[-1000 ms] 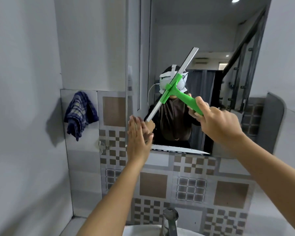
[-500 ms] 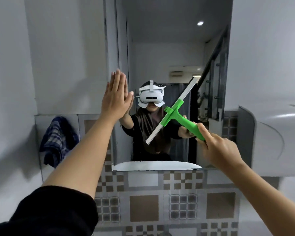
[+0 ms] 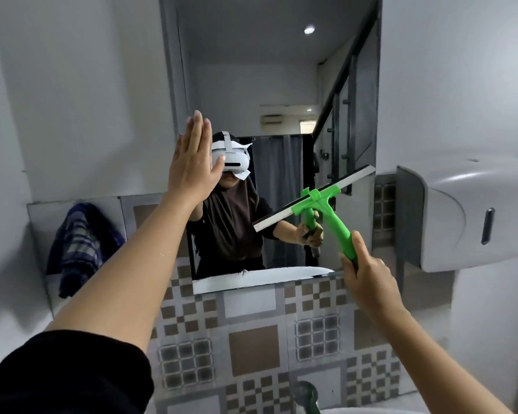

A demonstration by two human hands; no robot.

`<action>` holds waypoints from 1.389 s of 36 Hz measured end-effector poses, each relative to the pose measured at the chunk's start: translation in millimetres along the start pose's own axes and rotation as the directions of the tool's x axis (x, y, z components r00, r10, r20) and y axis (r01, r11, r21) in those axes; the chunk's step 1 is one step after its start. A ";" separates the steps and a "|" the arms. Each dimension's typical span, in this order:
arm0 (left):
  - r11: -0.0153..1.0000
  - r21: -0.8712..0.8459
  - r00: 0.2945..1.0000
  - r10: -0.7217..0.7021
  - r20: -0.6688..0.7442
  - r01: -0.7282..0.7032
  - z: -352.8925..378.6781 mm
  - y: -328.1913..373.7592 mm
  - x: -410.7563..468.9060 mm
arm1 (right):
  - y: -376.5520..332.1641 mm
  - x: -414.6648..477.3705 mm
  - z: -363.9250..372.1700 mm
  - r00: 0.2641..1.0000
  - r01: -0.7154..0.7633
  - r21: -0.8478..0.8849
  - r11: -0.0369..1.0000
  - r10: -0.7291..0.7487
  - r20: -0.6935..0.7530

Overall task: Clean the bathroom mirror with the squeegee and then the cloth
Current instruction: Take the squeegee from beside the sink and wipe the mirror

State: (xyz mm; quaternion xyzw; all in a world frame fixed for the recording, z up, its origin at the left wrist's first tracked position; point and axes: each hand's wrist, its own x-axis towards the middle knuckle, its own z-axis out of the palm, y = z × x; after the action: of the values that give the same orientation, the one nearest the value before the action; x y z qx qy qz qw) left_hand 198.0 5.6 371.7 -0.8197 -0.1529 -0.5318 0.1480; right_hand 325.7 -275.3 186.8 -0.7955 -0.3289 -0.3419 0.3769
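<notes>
At the tall wall mirror (image 3: 278, 85): right hand (image 3: 368, 282) fingers wrapped around green plastic squeegee (image 3: 320, 204); left hand (image 3: 192, 165) flat, fingers pressed together.

Mirror (image 3: 275, 85): tall rectangular panel on the wall above the patterned tiles, upright, reflection sharp. Squeegee (image 3: 320, 201): bright green plastic handle and T-head, long pale blade with a dark edge. Blade tilted, right end high near the mirror's right edge, left end low toward the middle; probably touching the glass, contact not clear. Cloth (image 3: 81, 246): blue plaid, bunched, hanging against the tiled wall left of the mirror, well apart from the squeegee.
</notes>
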 end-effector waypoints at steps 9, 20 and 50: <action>0.998 -0.052 0.999 0.039 0.024 -0.038 4.1 -5.4 -13.9 | -35.4 -34.9 25.0 0.953 -0.296 0.344 0.891 0.299 0.045; 0.993 -0.081 0.994 0.087 0.070 -0.082 4.4 -5.4 -30.9 | -113.7 -62.2 62.8 0.880 -0.407 0.632 0.659 0.467 0.080; 0.995 -0.072 0.988 -0.064 0.140 0.075 18.9 18.9 -87.8 | -78.9 -74.9 22.2 0.879 0.264 -0.235 0.935 -0.133 0.457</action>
State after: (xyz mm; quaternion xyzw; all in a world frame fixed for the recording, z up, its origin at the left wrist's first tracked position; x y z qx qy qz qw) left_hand 187.3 -12.1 282.3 -0.8536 -0.1704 -0.4846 0.0867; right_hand 229.5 -237.5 146.4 -0.8598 -0.4312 -0.2376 0.1357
